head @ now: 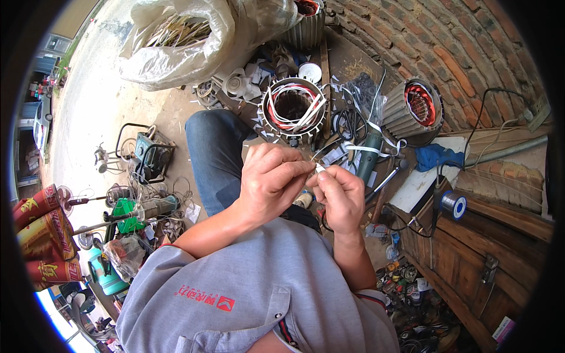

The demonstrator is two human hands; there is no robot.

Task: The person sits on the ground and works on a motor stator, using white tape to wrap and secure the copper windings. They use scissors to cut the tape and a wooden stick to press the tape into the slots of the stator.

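Both of my hands meet in front of my chest, fingertips close together. My left hand (273, 181) pinches one end of a small white strip or sleeve (320, 168) between thumb and forefinger. The thumb and forefinger of my right hand (339, 194) grip its other end. A thin strand shows beside the fingertips; what it joins is hard to tell. Beyond the hands, a finned motor stator (270, 112) stands upright on the ground, open end up. Red-edged windings line it, and white sleeved leads (304, 117) lie coiled across its mouth.
Right of the stator lie black-handled scissors (348, 125) and a green power tool (370, 152) wrapped with white tape. Another stator (412, 103) leans near the brick wall (454, 61). A solder spool (453, 205) sits by a wooden cabinet (468, 260). A plastic sack (234, 48) stands far left.
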